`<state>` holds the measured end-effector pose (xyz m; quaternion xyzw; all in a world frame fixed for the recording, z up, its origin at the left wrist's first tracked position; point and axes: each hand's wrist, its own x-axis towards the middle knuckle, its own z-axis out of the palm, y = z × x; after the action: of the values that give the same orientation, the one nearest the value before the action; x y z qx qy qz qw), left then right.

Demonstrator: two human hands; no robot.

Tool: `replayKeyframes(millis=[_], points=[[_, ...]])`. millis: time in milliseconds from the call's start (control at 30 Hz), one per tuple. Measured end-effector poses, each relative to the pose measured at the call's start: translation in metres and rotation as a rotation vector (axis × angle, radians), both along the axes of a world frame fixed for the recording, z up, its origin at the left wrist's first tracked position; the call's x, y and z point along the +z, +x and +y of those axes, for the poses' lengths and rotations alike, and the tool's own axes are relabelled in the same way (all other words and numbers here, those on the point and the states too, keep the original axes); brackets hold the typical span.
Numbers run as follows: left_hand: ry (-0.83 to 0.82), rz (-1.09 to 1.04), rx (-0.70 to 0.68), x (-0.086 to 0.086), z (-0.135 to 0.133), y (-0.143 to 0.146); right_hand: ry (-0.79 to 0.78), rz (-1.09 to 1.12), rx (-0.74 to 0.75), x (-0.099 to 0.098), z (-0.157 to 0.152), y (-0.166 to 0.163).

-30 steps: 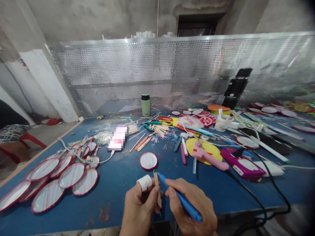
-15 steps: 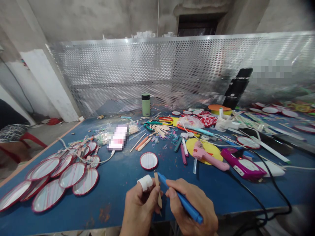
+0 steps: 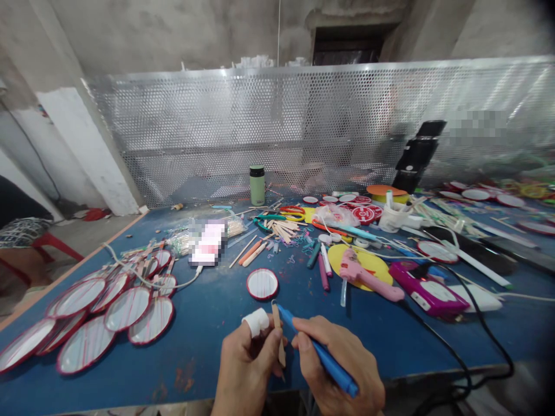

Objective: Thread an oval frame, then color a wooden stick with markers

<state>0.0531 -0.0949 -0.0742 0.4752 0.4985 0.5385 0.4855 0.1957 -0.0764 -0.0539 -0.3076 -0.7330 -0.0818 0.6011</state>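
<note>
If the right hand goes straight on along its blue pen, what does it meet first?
Probably the wooden stick in the left hand: the tip of the blue pen in the right hand is at its upper end. Beyond lies a red-rimmed disc, though depth is unclear.

No legible text anywhere.

Blue table (image 3: 217,323) carries red-rimmed discs (image 3: 125,309), markers (image 3: 323,271), glue gun (image 3: 368,277).
</note>
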Motion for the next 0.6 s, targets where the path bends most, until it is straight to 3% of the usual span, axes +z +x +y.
replayKeyframes(millis=[600], points=[[0.013,-0.010,-0.012,-0.0004,-0.0006,0.0006,-0.012,-0.011,0.028,0.0011,-0.0001,-0.0003]])
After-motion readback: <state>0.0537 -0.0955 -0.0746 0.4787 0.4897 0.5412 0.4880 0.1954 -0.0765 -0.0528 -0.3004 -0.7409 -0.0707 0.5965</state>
